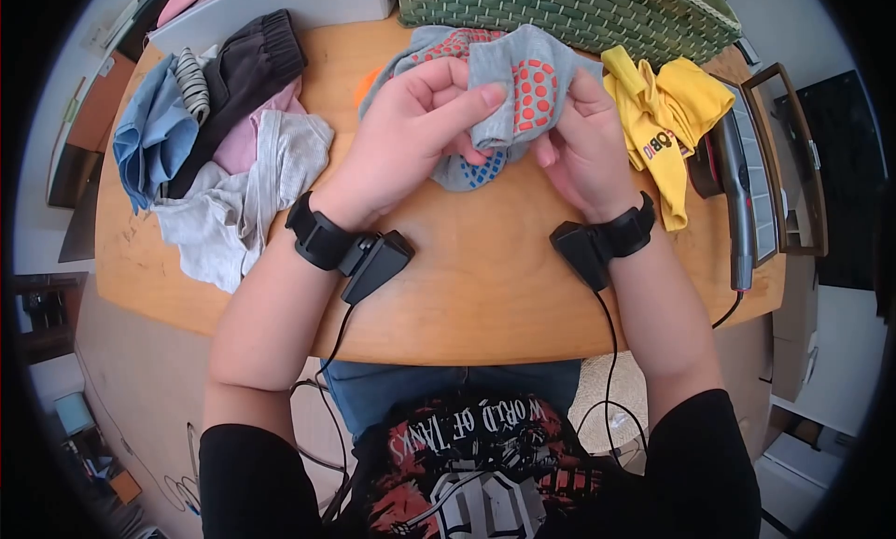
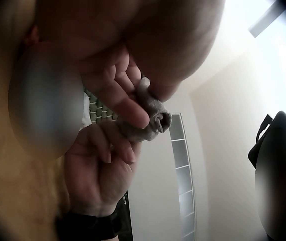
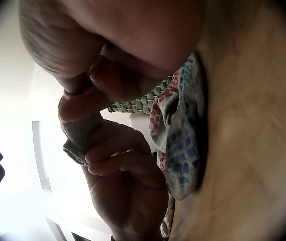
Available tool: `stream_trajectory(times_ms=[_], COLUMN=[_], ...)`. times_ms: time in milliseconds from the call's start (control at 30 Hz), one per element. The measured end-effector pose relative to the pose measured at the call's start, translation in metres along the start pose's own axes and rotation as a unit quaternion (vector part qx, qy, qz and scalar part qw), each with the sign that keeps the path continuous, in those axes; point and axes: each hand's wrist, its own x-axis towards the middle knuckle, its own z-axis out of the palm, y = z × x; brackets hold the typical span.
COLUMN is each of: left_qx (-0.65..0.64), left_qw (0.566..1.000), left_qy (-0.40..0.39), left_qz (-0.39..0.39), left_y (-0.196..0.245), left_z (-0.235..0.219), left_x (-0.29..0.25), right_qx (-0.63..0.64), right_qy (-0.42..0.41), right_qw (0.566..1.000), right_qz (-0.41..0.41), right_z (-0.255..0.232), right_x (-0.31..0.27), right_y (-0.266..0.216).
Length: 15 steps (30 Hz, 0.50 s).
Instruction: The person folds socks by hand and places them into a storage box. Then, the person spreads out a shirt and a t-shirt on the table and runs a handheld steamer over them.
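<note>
While fingers (image 1: 588, 93) pinch sock (image 1: 534, 96), basket (image 1: 560, 7) stands behind, yellow garment (image 1: 686, 96) beside.

The sock (image 1: 536, 89) is matt cloth, the table (image 1: 476, 287) smooth wood.

Table (image 1: 467, 292): before the person, under the clothes
Sock (image 1: 532, 72): between left hand (image 1: 420, 119) and right hand (image 1: 595, 147), over the other socks (image 1: 479, 173)
Other socks: on the table, before the basket (image 1: 560, 5)
Basket: far side, behind the 2 hands, right of the bin (image 1: 308, 5)
Bin: far left, behind the pile (image 1: 229, 100)
Pile: on the table, left of the left hand
Top (image 1: 672, 100): on the table, right of the right hand
Tool (image 1: 742, 217): right of the top, by the table's right edge
</note>
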Motion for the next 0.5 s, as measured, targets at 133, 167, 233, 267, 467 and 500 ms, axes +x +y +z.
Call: stream_trajectory(times_ms=[133, 167, 233, 267, 467, 500], left_qx=[-0.085, -0.086, -0.11, -0.111, -0.119, -0.103], left_qw=[0.996, 0.996, 0.994, 0.993, 0.991, 0.993], left_qy=[-0.02, -0.02, 0.002, 0.002, 0.04, 0.041], left_qz=[-0.015, -0.016, -0.028, -0.028, -0.054, -0.044], left_y=[-0.003, -0.004, -0.004, -0.005, -0.003, -0.005], left_z=[-0.006, -0.008, -0.012, -0.013, -0.006, -0.005], left_x=[0.001, 0.002, 0.003, 0.003, 0.002, 0.002], right_qx=[-0.03, -0.031, -0.08, -0.08, -0.18, -0.188], right_qy=[-0.009, -0.008, 0.019, 0.019, -0.023, -0.036], right_qw=[0.999, 0.999, 0.995, 0.995, 0.982, 0.98], right_qz=[-0.011, -0.01, -0.057, -0.056, -0.044, -0.049], right_z=[0.008, 0.01, 0.015, 0.014, 0.012, 0.011], right_x=[-0.002, -0.001, 0.001, 0.001, 0.003, 0.004], right_y=[-0.004, -0.002, 0.002, 0.001, -0.001, -0.001])
